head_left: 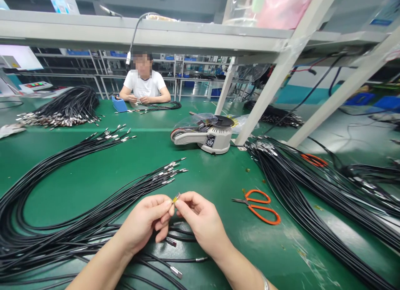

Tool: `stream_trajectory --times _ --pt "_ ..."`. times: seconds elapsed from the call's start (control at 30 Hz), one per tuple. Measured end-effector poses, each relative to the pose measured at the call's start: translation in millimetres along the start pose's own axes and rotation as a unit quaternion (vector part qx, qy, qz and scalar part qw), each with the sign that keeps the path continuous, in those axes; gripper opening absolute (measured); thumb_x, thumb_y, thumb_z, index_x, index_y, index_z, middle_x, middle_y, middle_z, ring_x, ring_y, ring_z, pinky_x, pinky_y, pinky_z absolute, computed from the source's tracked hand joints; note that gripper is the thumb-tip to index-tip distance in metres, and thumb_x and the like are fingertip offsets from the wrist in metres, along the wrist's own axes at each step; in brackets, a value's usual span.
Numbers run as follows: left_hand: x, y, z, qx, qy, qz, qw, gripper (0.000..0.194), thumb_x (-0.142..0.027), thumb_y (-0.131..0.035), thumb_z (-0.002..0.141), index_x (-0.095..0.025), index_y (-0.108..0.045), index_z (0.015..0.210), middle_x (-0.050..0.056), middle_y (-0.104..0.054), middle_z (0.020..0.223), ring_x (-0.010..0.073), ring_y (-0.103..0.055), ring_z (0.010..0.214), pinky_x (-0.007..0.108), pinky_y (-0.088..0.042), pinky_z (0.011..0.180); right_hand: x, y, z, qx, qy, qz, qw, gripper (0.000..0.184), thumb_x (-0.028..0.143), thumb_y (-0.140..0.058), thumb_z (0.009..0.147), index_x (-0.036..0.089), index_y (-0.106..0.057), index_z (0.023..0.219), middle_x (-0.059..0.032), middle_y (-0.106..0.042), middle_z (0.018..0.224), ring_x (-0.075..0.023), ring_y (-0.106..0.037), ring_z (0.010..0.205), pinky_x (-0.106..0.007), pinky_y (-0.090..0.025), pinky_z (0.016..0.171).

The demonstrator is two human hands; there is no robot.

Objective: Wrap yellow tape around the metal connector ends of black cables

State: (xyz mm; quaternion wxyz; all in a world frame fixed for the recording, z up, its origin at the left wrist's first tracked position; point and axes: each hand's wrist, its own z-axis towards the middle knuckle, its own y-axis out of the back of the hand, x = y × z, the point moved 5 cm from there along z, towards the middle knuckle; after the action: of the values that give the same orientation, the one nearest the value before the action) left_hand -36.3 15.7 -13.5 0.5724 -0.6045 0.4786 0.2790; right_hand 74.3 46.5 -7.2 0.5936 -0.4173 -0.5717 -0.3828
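Note:
Thumb and fingertips of my left hand (149, 217) pinch a small metal cable connector (178, 196) with a bit of yellow tape around it. From the other side, the thumb and index finger of my right hand (201, 219) close on the same taped connector. Its cable is hidden behind my fingers. Below and left of my hands lie loose black cables (103, 225), some with silver ends. To the right of my right hand rests a pair of orange-handled scissors (262, 206).
A tape dispenser (215, 140) stands ahead, beside a shelf post (265, 81). Bundled black cables (300, 190) run along the right, and another heap of cables (68, 104) lies far left. A person in a white shirt (145, 86) sits across the green table (212, 177), handling cables.

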Motion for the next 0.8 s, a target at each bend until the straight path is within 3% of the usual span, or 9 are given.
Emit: stream_trajectory --times 0.17,0.33,0.4,0.47,0.53,0.63,0.7,0.8 --pt "1 -1.5 -5 0.069 0.041 -0.011 0.997 0.034 -0.037 -0.063 0.073 -0.014 -0.047 0.054 -0.008 -0.035 0.042 0.0021 -0.031 0.029 0.015 -0.025 0.030 2 3 -1 0.025 0.031 -0.001 0.999 0.012 0.029 -0.066 0.071 0.018 -0.060 0.071 0.0004 -0.060 0.068 -0.0129 -0.054 0.064 -0.024 -0.045 0.062" --pt "6 -6.3 -9 0.149 0.098 -0.047 0.983 0.036 -0.038 -0.067 0.068 -0.013 -0.047 0.051 -0.007 -0.035 0.042 0.0006 -0.024 0.029 0.016 -0.025 0.028 12 -1 -1 0.121 0.097 -0.014 0.988 0.005 0.023 -0.065 0.074 0.019 -0.064 0.071 -0.0006 -0.057 0.074 -0.0142 -0.054 0.070 -0.026 -0.044 0.067" --pt "7 -9.2 -9 0.168 0.109 -0.048 0.979 0.037 -0.040 -0.067 0.067 -0.014 -0.046 0.050 -0.008 -0.034 0.041 0.0010 -0.023 0.028 0.016 -0.024 0.027 17 1 -1 0.133 0.129 -0.042 0.982 0.008 0.022 -0.064 0.075 0.019 -0.064 0.067 -0.0006 -0.056 0.073 -0.0142 -0.053 0.070 -0.026 -0.043 0.067" --pt "5 -8.3 -7 0.131 0.084 -0.007 0.988 0.035 -0.042 -0.064 0.069 -0.014 -0.048 0.054 -0.008 -0.034 0.041 0.0021 -0.026 0.027 0.016 -0.024 0.028 19 6 2 0.128 0.128 -0.052 0.982 0.010 0.023 -0.063 0.076 0.019 -0.065 0.068 -0.0011 -0.057 0.075 -0.0146 -0.054 0.072 -0.027 -0.044 0.069" --pt "1 -3.5 -4 0.040 0.034 0.096 0.994 0.031 -0.043 -0.060 0.073 -0.015 -0.052 0.062 -0.008 -0.037 0.043 0.0034 -0.031 0.030 0.016 -0.025 0.031 18 12 6 0.123 0.092 -0.047 0.987 0.013 0.029 -0.060 0.079 0.019 -0.068 0.074 -0.0016 -0.060 0.078 -0.0149 -0.056 0.073 -0.028 -0.045 0.070" --pt "-5 0.7 -5 -0.080 -0.037 0.270 0.959 0.028 -0.042 -0.052 0.078 -0.016 -0.054 0.067 -0.007 -0.042 0.049 0.0054 -0.036 0.036 0.017 -0.027 0.036 13 20 11 0.117 0.020 -0.035 0.992 0.018 0.035 -0.062 0.076 0.017 -0.068 0.077 -0.0001 -0.062 0.073 -0.0127 -0.055 0.063 -0.026 -0.045 0.063" --pt "-8 -1.0 -6 -0.107 -0.082 0.334 0.933 0.025 -0.038 -0.049 0.081 -0.017 -0.056 0.071 -0.005 -0.045 0.054 0.0077 -0.039 0.043 0.019 -0.031 0.041 11 23 13 0.104 0.000 -0.042 0.994 0.019 0.035 -0.066 0.072 0.016 -0.065 0.069 0.0020 -0.059 0.064 -0.0111 -0.052 0.058 -0.024 -0.043 0.059" --pt "-8 -5.4 -6 -0.102 -0.124 0.373 0.914 0.020 -0.033 -0.048 0.082 -0.018 -0.060 0.087 -0.004 -0.049 0.059 0.0111 -0.045 0.055 0.021 -0.036 0.052 11 24 13 0.095 0.001 -0.060 0.994 0.022 0.035 -0.066 0.071 0.016 -0.060 0.062 0.0033 -0.055 0.058 -0.0107 -0.049 0.056 -0.024 -0.040 0.058"
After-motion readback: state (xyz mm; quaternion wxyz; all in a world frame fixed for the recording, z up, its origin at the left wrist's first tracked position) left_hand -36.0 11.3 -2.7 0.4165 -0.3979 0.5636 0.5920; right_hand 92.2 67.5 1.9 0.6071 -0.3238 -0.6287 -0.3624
